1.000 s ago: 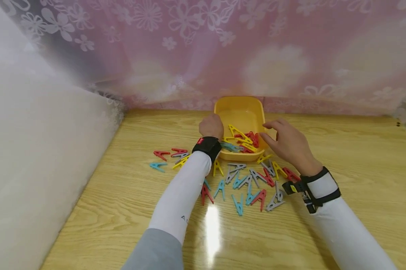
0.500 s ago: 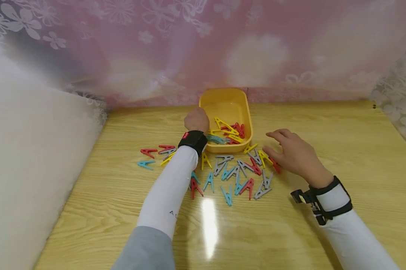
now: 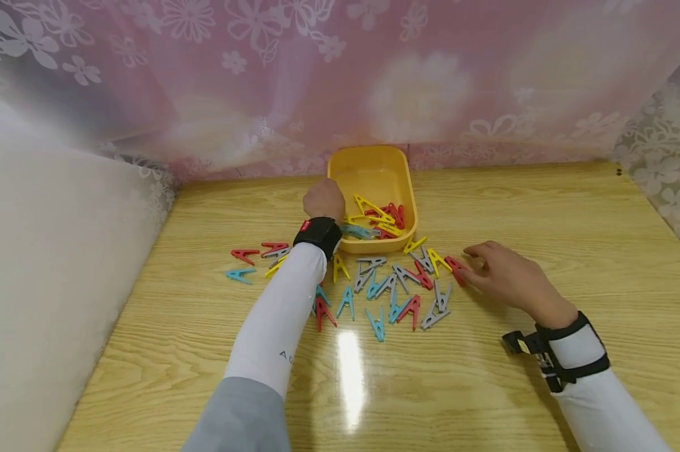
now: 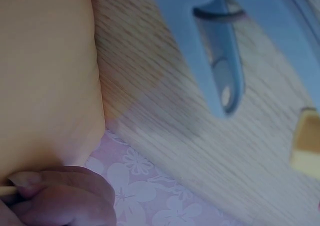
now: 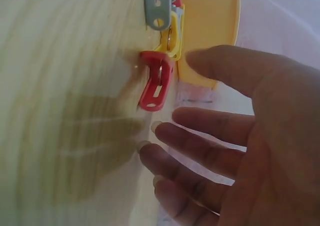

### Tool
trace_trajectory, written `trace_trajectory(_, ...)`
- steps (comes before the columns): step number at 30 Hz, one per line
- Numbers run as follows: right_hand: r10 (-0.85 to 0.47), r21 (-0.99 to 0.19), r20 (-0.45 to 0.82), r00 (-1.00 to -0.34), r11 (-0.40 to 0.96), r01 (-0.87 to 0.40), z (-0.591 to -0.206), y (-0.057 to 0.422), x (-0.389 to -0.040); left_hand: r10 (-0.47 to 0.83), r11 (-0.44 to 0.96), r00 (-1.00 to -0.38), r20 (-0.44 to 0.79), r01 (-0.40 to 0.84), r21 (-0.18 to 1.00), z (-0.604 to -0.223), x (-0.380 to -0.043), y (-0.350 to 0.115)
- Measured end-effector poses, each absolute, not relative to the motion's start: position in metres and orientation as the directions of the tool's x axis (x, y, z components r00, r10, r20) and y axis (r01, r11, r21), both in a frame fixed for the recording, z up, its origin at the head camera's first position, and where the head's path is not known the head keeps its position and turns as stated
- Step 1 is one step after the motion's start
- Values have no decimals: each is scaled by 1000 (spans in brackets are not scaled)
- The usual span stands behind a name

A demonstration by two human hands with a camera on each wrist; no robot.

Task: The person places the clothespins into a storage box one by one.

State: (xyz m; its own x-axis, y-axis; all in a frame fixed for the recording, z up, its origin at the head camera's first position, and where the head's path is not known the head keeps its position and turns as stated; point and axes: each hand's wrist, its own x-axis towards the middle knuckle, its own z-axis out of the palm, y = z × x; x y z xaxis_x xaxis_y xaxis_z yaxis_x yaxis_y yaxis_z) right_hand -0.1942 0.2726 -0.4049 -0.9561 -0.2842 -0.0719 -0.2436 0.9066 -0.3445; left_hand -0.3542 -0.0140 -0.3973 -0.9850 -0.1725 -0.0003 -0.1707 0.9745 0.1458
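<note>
My left hand point(image 3: 324, 199) grips the left rim of a yellow plastic basket point(image 3: 370, 177). In the left wrist view its curled fingers point(image 4: 70, 201) close over the rim beside the basket's wall point(image 4: 45, 75). Several yellow, red, blue and grey clothespins lie in the basket's near end. My right hand point(image 3: 512, 276) hovers low over the table, fingers loosely bent and spread from the thumb. A red clothespin point(image 3: 455, 270) lies just left of its fingertips, at the right end of the scattered ones. The right wrist view has this red clothespin point(image 5: 166, 68) between thumb and fingers, ungripped.
Several loose clothespins, such as a blue one point(image 3: 376, 324) and a grey one point(image 3: 434, 315), lie on the wooden table point(image 3: 430, 389) before the basket. A smaller group with a red clothespin point(image 3: 245, 255) lies left of my left forearm. A pink floral curtain point(image 3: 317, 88) hangs behind.
My right hand has moved from the basket's right rim, rightward and down to the red clothespin. My left hand stays on the basket's rim. The head view has shifted slightly.
</note>
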Motion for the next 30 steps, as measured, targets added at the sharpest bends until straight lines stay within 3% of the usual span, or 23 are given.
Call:
trace_trajectory(9, -217, -378, -110, -970, 912, -161, -415, 269, -190, -170, 973, -985, 13, -166, 158, -401, -357, -21)
trace_trajectory(16, -151, -323, -65, -986, 939, -123, -414, 262, -191, -181, 970, -983, 11, -177, 167, -401, -354, -22)
trace_trajectory(21, -108, -298, 98, -989, 945, -132, -402, 260, -193, -191, 966, -981, -8, -190, 175, -399, -354, -21)
trace_trajectory(25, -104, -292, 274, -956, 938, -186, -389, 251, -199, -192, 966, -981, -4, -189, 176, -397, -354, -19)
trace_trajectory(30, -107, -294, 403, -909, 925, -239, -372, 234, -211, -187, 966, -982, -9, -185, 180, -395, -353, -15)
